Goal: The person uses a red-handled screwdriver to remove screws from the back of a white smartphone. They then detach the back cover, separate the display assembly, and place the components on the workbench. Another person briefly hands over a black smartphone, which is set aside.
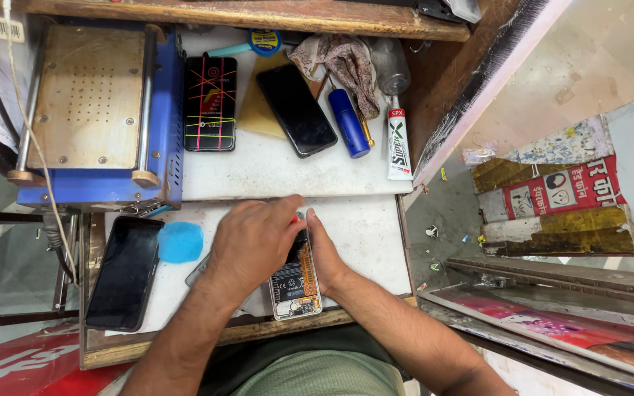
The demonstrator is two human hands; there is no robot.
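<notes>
An opened phone (296,284) with its back cover off lies on the white worktop (361,235), its battery and circuit board showing. My left hand (254,242) rests over its upper part, fingers curled around a small red-tipped tool (294,218) that is mostly hidden. My right hand (322,253) lies along the phone's right edge and steadies it, thumb pointing up.
A dark phone (125,273) and a blue pad (180,242) lie at the left. A blue heating machine (97,110) stands at the back left. Behind are a phone with red and yellow lines (210,103), another black phone (296,110), a blue lighter (349,123), a glue tube (398,145) and a rag (346,62).
</notes>
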